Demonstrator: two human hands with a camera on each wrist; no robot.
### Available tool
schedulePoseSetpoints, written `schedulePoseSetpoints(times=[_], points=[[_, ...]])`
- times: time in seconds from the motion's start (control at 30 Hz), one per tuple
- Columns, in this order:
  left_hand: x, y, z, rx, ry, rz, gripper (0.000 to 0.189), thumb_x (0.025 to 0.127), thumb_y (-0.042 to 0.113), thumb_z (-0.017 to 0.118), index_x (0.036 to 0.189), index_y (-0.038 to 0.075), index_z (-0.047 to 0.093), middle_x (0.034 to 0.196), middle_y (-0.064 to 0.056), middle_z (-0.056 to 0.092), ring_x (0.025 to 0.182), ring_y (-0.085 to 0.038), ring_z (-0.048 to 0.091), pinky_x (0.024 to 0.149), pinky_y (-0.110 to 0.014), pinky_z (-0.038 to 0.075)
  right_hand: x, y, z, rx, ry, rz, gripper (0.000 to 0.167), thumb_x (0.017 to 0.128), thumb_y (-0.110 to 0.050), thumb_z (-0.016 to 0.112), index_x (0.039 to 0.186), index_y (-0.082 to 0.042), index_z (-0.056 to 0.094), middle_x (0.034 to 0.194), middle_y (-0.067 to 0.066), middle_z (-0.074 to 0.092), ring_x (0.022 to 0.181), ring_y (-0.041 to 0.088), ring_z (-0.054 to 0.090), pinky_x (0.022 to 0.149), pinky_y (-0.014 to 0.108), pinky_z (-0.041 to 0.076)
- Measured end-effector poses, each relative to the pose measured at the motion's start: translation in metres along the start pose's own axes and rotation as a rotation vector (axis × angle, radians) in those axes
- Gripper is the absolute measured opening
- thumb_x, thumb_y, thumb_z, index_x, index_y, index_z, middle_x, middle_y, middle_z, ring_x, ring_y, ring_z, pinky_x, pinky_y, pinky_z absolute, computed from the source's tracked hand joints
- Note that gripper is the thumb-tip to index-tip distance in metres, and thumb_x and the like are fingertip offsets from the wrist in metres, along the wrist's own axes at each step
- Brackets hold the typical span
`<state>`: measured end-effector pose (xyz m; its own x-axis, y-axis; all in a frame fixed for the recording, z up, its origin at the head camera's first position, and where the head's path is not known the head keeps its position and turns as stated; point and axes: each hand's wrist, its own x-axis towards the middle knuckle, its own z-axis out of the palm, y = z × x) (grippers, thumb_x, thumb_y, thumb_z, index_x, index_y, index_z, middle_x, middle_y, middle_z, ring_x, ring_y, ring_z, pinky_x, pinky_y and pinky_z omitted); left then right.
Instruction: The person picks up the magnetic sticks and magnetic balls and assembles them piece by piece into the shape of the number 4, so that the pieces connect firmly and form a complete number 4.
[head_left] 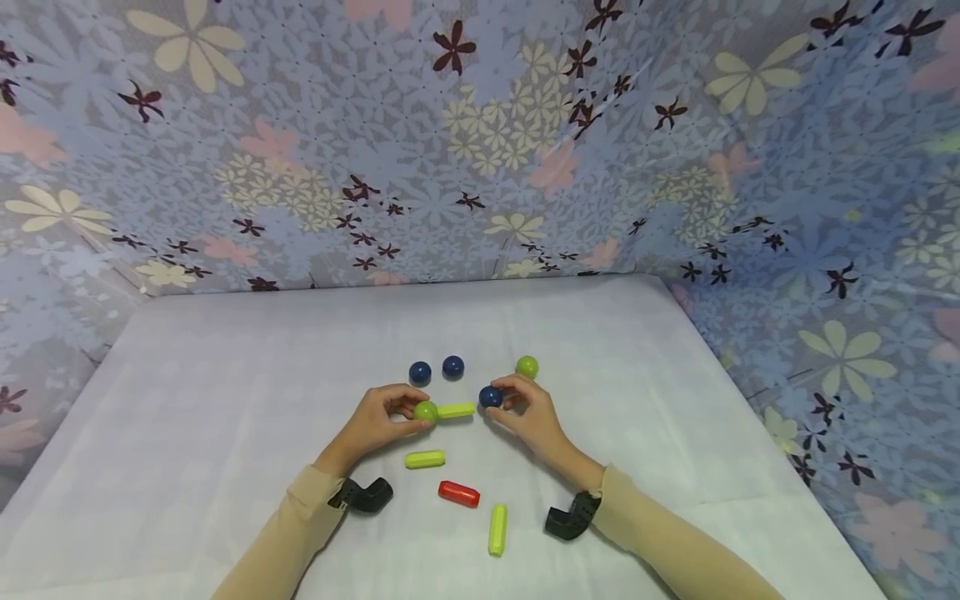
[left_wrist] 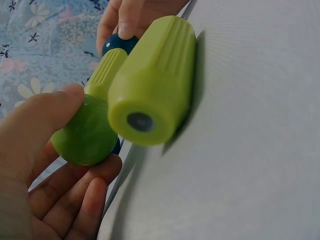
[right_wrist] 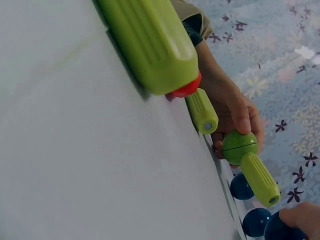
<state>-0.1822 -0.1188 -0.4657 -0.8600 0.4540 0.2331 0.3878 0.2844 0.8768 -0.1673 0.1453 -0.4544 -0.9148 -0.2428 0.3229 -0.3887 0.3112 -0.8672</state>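
My left hand (head_left: pixel 381 421) pinches a green ball (head_left: pixel 425 412) between thumb and fingers. A yellow-green ridged rod (head_left: pixel 456 410) sticks out from that ball toward the right. In the right wrist view, the rod's free end (right_wrist: pixel 272 200) shows a small grey metal spot. Just right of the rod, my right hand (head_left: pixel 538 421) pinches a dark blue ball (head_left: pixel 491 397) by its sides. A small gap separates this ball from the rod in the head view. A second green ball (head_left: pixel 527 366) lies behind the right fingers, partly covered by them.
Two dark blue balls (head_left: pixel 420 372) (head_left: pixel 453 367) lie beyond the left hand. Nearer me are a yellow-green rod (head_left: pixel 425 459), a red rod (head_left: pixel 459 493) and another yellow-green rod (head_left: pixel 497 530). A white cloth (head_left: pixel 225 358) covers the table; floral fabric (head_left: pixel 420 167) hangs behind.
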Motion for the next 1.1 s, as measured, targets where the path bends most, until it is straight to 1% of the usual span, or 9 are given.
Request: schedulePoseSetpoints(times=[0.17, 0.33, 0.5, 0.67, 0.73, 0.83, 0.9, 0.93, 1.1], points=[[0.003, -0.021, 0.002, 0.006, 0.000, -0.010, 0.035, 0.077, 0.003, 0.077, 0.109, -0.006, 0.065, 0.101, -0.020, 0.069, 0.082, -0.010, 0.065, 0.079, -0.029, 0.058, 0.001, -0.001, 0.000, 0.011, -0.012, -0.022, 0.035, 0.076, 0.005, 0.074, 0.108, 0.009, 0.062, 0.105, 0.022, 0.062, 0.092, 0.022, 0.059, 0.077, 0.040, 0.056], [0.003, -0.026, 0.001, -0.012, 0.012, 0.009, 0.034, 0.076, 0.007, 0.079, 0.106, -0.002, 0.067, 0.098, -0.015, 0.070, 0.080, -0.003, 0.063, 0.077, -0.024, 0.058, 0.002, 0.001, 0.001, -0.001, -0.049, -0.043, 0.034, 0.076, 0.002, 0.075, 0.107, 0.007, 0.063, 0.102, 0.020, 0.063, 0.090, 0.018, 0.058, 0.077, 0.038, 0.055], [0.001, -0.027, 0.001, -0.016, 0.017, 0.045, 0.033, 0.077, 0.009, 0.079, 0.106, -0.001, 0.067, 0.098, -0.014, 0.070, 0.080, -0.002, 0.063, 0.076, -0.021, 0.057, 0.001, 0.001, 0.002, -0.013, -0.066, -0.023, 0.035, 0.076, 0.000, 0.076, 0.108, 0.007, 0.063, 0.100, 0.018, 0.062, 0.087, 0.025, 0.056, 0.077, 0.035, 0.055], [0.002, -0.029, 0.004, 0.015, 0.021, 0.053, 0.036, 0.077, 0.007, 0.078, 0.109, -0.004, 0.066, 0.100, -0.016, 0.070, 0.083, -0.006, 0.064, 0.078, -0.026, 0.058, -0.002, 0.003, 0.002, -0.011, -0.103, -0.012, 0.037, 0.076, 0.002, 0.075, 0.110, 0.009, 0.063, 0.099, 0.019, 0.061, 0.083, 0.034, 0.054, 0.074, 0.033, 0.054], [0.001, -0.023, 0.004, 0.036, 0.021, 0.044, 0.037, 0.077, 0.005, 0.077, 0.111, -0.006, 0.065, 0.102, -0.017, 0.069, 0.085, -0.012, 0.064, 0.080, -0.031, 0.058, -0.003, 0.003, 0.003, -0.009, -0.112, -0.023, 0.037, 0.076, 0.003, 0.075, 0.110, 0.009, 0.063, 0.099, 0.019, 0.061, 0.082, 0.032, 0.055, 0.073, 0.032, 0.054], [0.000, -0.006, 0.001, 0.061, 0.013, 0.026, 0.038, 0.078, 0.002, 0.075, 0.113, -0.007, 0.064, 0.105, -0.018, 0.069, 0.087, -0.021, 0.065, 0.081, -0.037, 0.058, -0.004, 0.001, 0.003, -0.003, -0.121, -0.019, 0.036, 0.075, 0.004, 0.075, 0.109, 0.010, 0.064, 0.100, 0.020, 0.061, 0.082, 0.029, 0.055, 0.073, 0.031, 0.054], [0.000, -0.004, 0.001, 0.076, 0.012, 0.010, 0.039, 0.078, 0.002, 0.075, 0.114, -0.007, 0.063, 0.107, -0.018, 0.068, 0.089, -0.025, 0.064, 0.083, -0.038, 0.057, -0.004, 0.000, 0.003, -0.003, -0.126, -0.007, 0.035, 0.075, 0.004, 0.075, 0.108, 0.010, 0.063, 0.100, 0.020, 0.061, 0.082, 0.028, 0.055, 0.073, 0.030, 0.054], [0.000, -0.006, 0.001, 0.079, 0.015, 0.002, 0.040, 0.078, 0.002, 0.075, 0.115, -0.007, 0.063, 0.108, -0.018, 0.068, 0.089, -0.024, 0.064, 0.083, -0.038, 0.057, -0.005, 0.000, 0.003, -0.003, -0.131, 0.000, 0.035, 0.075, 0.004, 0.075, 0.107, 0.009, 0.063, 0.100, 0.019, 0.061, 0.083, 0.027, 0.056, 0.074, 0.030, 0.054], [0.004, -0.031, 0.004, 0.074, 0.024, -0.038, 0.043, 0.079, 0.006, 0.075, 0.119, -0.002, 0.063, 0.117, -0.016, 0.067, 0.096, -0.021, 0.064, 0.089, -0.035, 0.056, -0.004, -0.001, 0.003, -0.013, -0.153, 0.018, 0.034, 0.075, 0.003, 0.076, 0.106, 0.008, 0.063, 0.100, 0.018, 0.062, 0.083, 0.028, 0.056, 0.075, 0.029, 0.054]])
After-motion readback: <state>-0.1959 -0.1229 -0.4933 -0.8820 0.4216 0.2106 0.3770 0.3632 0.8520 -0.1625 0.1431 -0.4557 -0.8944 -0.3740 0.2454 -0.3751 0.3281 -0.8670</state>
